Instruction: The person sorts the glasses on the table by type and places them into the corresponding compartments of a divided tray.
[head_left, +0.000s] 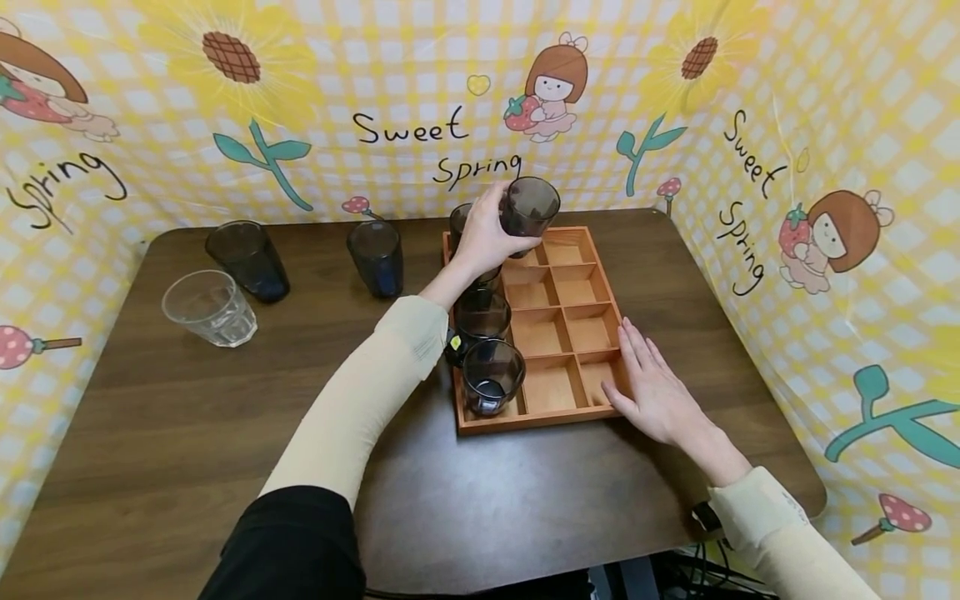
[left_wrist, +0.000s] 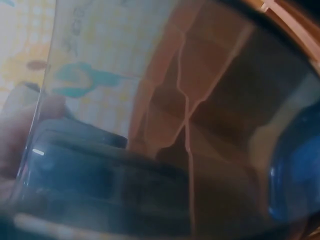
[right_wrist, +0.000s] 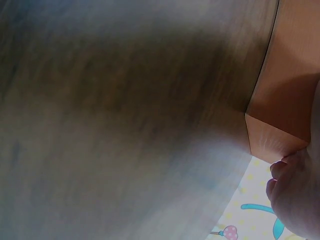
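My left hand grips a dark tinted drinking glass by its side, above the back of the wooden compartment tray. Its see-through wall fills the left wrist view, with the tray's dividers showing through. Along the tray's left column stand several dark glasses, among them one at the front and one behind it; my left hand and forearm partly cover those farther back. My right hand rests with extended fingers on the tray's right edge near the front corner; in the right wrist view, fingers touch the tray's side.
On the table's left part stand a clear glass, a dark glass and another dark glass nearer the tray. A yellow checked cloth hangs behind and beside the table. Cables hang below the front right edge.
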